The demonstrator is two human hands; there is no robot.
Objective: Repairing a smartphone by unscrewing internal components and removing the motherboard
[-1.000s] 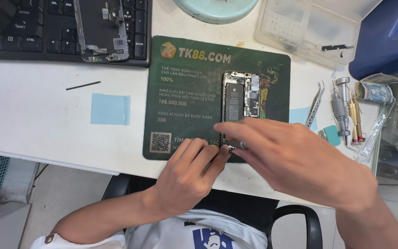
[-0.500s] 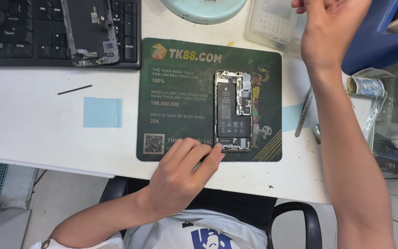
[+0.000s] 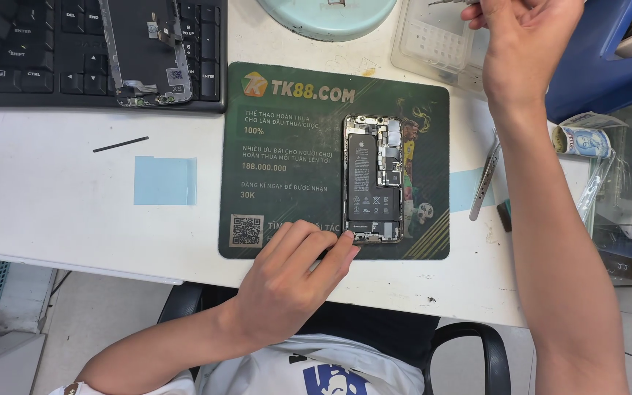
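An opened phone [image 3: 372, 179] with its battery and boards bare lies upright on a dark green mat [image 3: 287, 146]. My left hand [image 3: 294, 285] rests on the mat's near edge, its fingertips touching the phone's lower left corner. My right hand [image 3: 524, 44] is raised at the top right over a clear plastic tray [image 3: 433, 47]. Its fingers are pinched together, and a thin metal tip sticks out to the left. The fingertips are partly cut off by the frame's top edge.
A black keyboard [image 3: 31, 51] at the top left carries a removed phone screen [image 3: 148, 51]. A pale blue film [image 3: 164, 181] and a thin black strip [image 3: 121, 144] lie left of the mat. Tweezers [image 3: 484, 183] lie to its right, and a blue box [image 3: 601, 66] stands behind them.
My right hand has lifted off the phone's lower end and gone up to the clear tray at the top right. My left hand has stayed at the phone's corner.
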